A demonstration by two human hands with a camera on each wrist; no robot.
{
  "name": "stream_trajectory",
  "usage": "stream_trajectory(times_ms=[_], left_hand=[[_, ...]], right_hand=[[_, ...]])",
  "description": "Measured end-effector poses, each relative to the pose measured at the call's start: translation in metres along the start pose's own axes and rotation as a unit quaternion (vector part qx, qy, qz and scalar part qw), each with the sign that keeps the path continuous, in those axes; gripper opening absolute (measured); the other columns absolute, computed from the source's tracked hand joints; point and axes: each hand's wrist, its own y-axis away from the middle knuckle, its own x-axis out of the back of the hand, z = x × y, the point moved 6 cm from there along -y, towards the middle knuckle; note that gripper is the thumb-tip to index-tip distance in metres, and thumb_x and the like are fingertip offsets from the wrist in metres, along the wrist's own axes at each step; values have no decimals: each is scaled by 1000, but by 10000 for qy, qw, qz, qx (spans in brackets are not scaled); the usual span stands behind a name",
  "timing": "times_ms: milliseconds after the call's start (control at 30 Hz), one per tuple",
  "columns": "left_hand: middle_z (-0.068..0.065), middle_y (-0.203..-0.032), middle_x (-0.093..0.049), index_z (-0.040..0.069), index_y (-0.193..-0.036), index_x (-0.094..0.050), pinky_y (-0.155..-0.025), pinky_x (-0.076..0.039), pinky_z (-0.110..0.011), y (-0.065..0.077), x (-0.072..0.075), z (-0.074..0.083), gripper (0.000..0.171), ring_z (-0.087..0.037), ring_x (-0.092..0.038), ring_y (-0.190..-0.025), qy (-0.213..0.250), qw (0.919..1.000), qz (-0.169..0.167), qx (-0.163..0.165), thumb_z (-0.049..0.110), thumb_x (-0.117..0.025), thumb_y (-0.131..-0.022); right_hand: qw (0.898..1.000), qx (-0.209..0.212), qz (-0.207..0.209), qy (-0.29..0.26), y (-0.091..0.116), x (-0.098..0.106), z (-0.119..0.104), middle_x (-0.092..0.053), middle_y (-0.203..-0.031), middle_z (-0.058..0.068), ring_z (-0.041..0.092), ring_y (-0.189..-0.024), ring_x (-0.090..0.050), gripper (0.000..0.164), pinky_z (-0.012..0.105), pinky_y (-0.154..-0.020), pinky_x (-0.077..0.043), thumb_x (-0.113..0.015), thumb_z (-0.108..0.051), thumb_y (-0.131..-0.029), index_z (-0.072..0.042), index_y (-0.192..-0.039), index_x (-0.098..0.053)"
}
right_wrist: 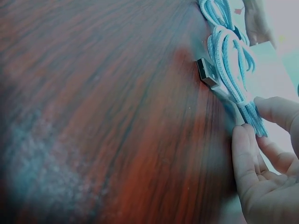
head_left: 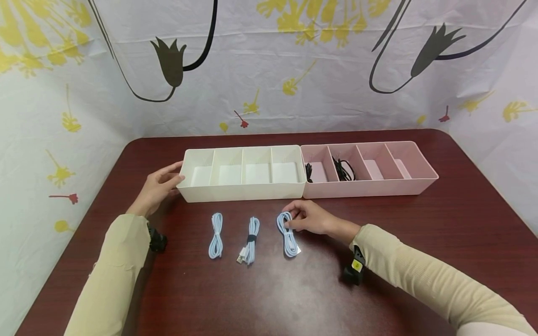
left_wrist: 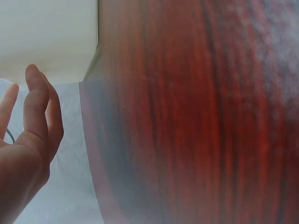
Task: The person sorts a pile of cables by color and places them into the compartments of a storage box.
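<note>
Pale-blue right cable (head_left: 288, 241) is sitting near the middle of the dark wood table (head_left: 189, 289), just in front of the white box's right end. Right hand (head_left: 310, 217) is pinching its far end, thumb against fingers; can't tell if that end is lifting off the wood. Its metal USB plug (right_wrist: 207, 73) is sticking out at the side. Left hand (head_left: 157, 185) isn't clenching, fingers mostly extending along and touching the left end of the white box (head_left: 248, 192). Left cable (head_left: 215, 235) and middle cable (head_left: 254, 228) are lying left of the held one, in a row, apart; black tie (head_left: 251, 238) is binding the middle one. White box and pink box (head_left: 370, 189) are standing end to end along the table's far edge, touching, their front walls rising between the cables and the compartments. Black cables (head_left: 344, 173) are occupying the pink box's two leftmost compartments. Printed fabric (head_left: 235, 60) is hanging behind the far edge and along both sides. Room-wise: a strip of wood is running between cables and white box, a wider stretch is reaching toward the viewer, and more is showing between the pink box and the table's right edge.
</note>
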Motion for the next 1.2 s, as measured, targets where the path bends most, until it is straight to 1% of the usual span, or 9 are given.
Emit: stream_trajectory(times_ms=[233, 433, 867, 1200], left_hand=[[-17, -126, -42, 20, -139, -31, -83, -46, -33, 0, 0, 1, 60, -19, -47, -103, -56, 10000, -11, 24, 40, -53, -86], [-16, -126, -41, 20, -139, -31, -86, -44, -37, 1, -1, 1, 60, -20, -47, -104, -48, 10000, -38, 29, 40, -53, -87], [-16, -127, -41, 21, -139, -30, -87, -43, -37, 1, 0, 0, 61, -20, -46, -105, -23, 10000, -68, 49, 40, -53, -86], [-16, -127, -40, 23, -139, -30, -84, -45, -33, 1, 1, 0, 61, -17, -47, -104, -24, 10000, -66, 56, 41, -53, -86]], right_hand=[[9996, -149, 58, -232, 1, 0, 0, -53, -77, 6, 12, -63, -52, 28, 24, -54, -47, -64, -1, -77, 8, -102, -55], [9995, -98, 112, -281, 2, 0, 2, -53, -78, 6, 12, -64, -53, 29, 24, -54, -47, -64, -1, -78, 9, -103, -54], [9987, -111, 246, -435, 4, 0, 3, -55, -80, 8, 12, -66, -54, 30, 26, -55, -49, -64, -1, -78, 9, -105, -54], [9983, -9, 361, -458, 7, 2, 2, -55, -83, 10, 14, -68, -55, 32, 25, -56, -49, -63, 0, -78, 10, -107, -53]])
